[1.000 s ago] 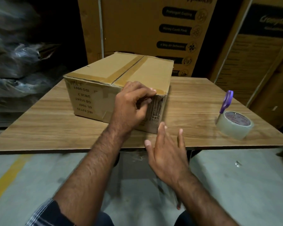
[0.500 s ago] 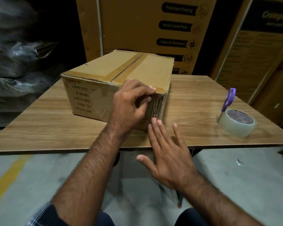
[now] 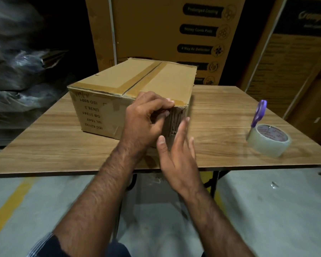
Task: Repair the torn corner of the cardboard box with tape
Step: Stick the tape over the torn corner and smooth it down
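A brown cardboard box (image 3: 119, 86), taped along its top seam, sits on the wooden table (image 3: 220, 117). Its near right corner (image 3: 176, 119) is torn, with bare corrugation showing. My left hand (image 3: 143, 119) is curled over that corner, fingers pinching the torn flap at the top edge. My right hand (image 3: 176, 154) is flat with fingers together and lies against the lower part of the torn corner. A roll of clear tape (image 3: 269, 140) lies at the table's right side, with purple-handled scissors (image 3: 258, 113) just behind it.
Large printed cartons (image 3: 165, 34) stand behind the table, and more are at the right. Plastic-wrapped bundles (image 3: 17, 62) are stacked at the left. The table's front edge is close to me, with grey floor and a yellow line (image 3: 6, 210) below.
My right hand has risen from below the table edge up to the box's torn corner. My left hand has kept its hold on the corner.
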{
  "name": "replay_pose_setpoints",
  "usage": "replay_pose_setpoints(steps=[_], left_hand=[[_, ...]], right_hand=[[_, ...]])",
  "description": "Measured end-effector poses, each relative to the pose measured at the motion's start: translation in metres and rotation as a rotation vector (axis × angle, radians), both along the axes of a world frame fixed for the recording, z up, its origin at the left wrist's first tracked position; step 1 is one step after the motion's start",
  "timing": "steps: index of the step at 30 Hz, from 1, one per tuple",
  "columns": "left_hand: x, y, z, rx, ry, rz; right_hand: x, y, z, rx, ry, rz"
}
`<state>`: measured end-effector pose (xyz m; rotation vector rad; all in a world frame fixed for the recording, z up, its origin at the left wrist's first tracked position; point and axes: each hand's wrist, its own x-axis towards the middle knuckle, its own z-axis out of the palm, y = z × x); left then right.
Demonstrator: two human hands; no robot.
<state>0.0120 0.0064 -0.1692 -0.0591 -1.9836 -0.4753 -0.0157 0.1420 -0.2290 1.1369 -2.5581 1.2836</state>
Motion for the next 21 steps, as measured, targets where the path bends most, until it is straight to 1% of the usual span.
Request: replay_pose_setpoints(steps=[4, 5, 9, 12, 14, 17, 21], left_hand=[[0.000, 0.001, 0.002, 0.001, -0.022, -0.008], [0.001, 0.001, 0.002, -0.008, -0.028, -0.011], [0.010, -0.004, 0.006, -0.041, -0.081, -0.028], [0.021, -0.012, 0.010, -0.024, -0.100, -0.022], [0.036, -0.022, 0.008, -0.011, -0.087, 0.019], [0.064, -0.043, 0.000, 0.039, -0.135, 0.095], [0.079, -0.047, -0.008, 0.111, -0.244, 0.047]], right_hand=[[0.004, 0.018, -0.008, 0.208, 0.034, -0.019], [0.003, 0.023, -0.006, 0.210, 0.024, -0.019], [-0.003, 0.024, 0.014, 0.011, -0.042, -0.007], [0.012, 0.007, 0.018, 0.024, -0.087, 0.066], [0.033, -0.005, 0.012, 0.003, -0.091, 0.123], [0.060, -0.016, -0.002, -0.049, -0.017, 0.213], [0.071, -0.034, -0.002, -0.152, 0.103, 0.108]])
